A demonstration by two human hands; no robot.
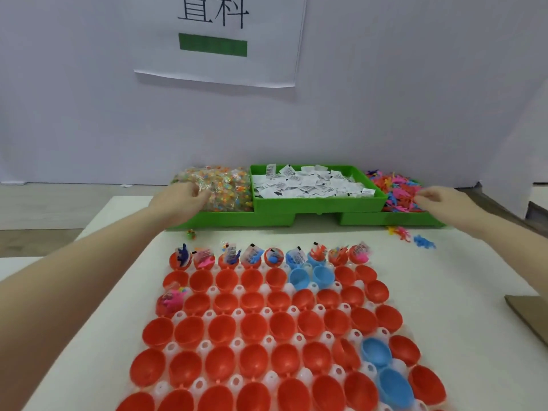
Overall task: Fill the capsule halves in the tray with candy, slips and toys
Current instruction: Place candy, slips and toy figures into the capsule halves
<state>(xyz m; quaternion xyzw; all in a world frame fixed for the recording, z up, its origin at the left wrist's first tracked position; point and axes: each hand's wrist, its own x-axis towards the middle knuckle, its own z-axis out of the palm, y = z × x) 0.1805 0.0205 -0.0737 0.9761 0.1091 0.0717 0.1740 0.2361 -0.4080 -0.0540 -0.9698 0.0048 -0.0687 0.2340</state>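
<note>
A clear tray [302, 378] holds rows of red capsule halves [255, 323] and a few blue ones [375, 351]. The far row [272, 256] holds candy, slips and toys, as does one half at the left [172, 299]. At the back stand green bins: wrapped candy [225, 188], white slips [311, 182], small plastic toys [394, 189]. My left hand [178, 200] reaches into the candy, fingers curled at the wrappers. My right hand [439, 200] is at the toy pile, fingertips pinching among the toys.
A few loose toys [412, 235] lie on the white table in front of the toy bin. One candy [191, 233] lies near the left bin. A brown cardboard piece [530, 318] sits at the right edge. A paper sign [219, 37] hangs on the wall behind.
</note>
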